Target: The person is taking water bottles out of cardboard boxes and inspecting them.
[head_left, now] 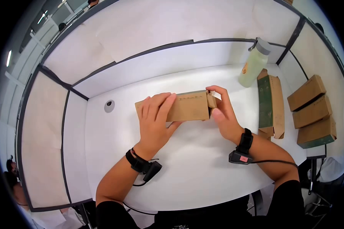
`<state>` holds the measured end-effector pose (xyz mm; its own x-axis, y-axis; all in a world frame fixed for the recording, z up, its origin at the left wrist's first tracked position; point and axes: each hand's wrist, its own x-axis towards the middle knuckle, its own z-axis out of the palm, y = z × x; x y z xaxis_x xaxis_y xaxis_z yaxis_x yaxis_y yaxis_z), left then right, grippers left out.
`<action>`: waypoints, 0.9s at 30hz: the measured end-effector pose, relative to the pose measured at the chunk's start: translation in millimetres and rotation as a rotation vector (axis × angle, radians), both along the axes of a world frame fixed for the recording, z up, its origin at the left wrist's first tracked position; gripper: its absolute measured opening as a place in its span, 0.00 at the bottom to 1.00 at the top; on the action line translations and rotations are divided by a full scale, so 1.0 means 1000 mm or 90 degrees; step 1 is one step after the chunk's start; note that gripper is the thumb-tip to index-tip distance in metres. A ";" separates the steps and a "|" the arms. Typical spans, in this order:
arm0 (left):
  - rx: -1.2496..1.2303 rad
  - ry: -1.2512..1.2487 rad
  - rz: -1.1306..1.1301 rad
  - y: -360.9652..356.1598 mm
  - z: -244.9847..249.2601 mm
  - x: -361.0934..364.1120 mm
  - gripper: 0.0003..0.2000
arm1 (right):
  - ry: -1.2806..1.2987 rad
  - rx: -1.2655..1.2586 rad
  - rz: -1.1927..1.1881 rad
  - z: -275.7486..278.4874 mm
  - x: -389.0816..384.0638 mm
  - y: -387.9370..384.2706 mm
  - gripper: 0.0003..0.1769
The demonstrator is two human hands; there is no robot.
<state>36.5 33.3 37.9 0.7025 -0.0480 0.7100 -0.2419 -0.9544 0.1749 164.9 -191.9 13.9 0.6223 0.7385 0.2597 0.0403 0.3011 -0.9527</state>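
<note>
My surface [202, 168]: pale green bottle [254, 65] upright far right, green-brown carton [271, 105] lying beside it, grey round port [109, 106] left; three brown boxes [311, 110] beyond the divider [295, 34]

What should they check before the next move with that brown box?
1. Left hand gripping the brown box: ok.
2. Right hand pinching the end flap: ok.
3. End flap tucked shut: not ok, it sticks out.
4. Something inside the brown box: cannot tell.
5. Bottle upright, away from both hands: ok.
6. Bare table below the brown box: ok.
</note>
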 end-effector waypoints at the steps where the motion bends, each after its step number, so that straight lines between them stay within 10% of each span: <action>1: 0.005 0.006 -0.008 0.000 0.000 0.000 0.44 | -0.033 0.027 -0.019 0.001 0.000 -0.001 0.33; 10: -0.111 -0.030 0.001 0.002 -0.010 -0.001 0.48 | 0.059 0.044 -0.220 0.014 0.004 0.002 0.25; 18: -0.100 -0.051 -0.032 0.001 -0.013 0.003 0.47 | -0.316 -0.168 -0.403 -0.007 0.024 -0.003 0.16; 27: -0.117 -0.011 -0.022 0.001 -0.013 -0.002 0.49 | 0.077 0.005 -0.257 -0.013 0.027 0.006 0.10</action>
<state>34.7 34.8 24.5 0.6907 0.0591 0.7207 -0.2786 -0.8980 0.3406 191.4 -186.1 1.1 0.8872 0.4279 0.1726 0.0451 0.2918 -0.9554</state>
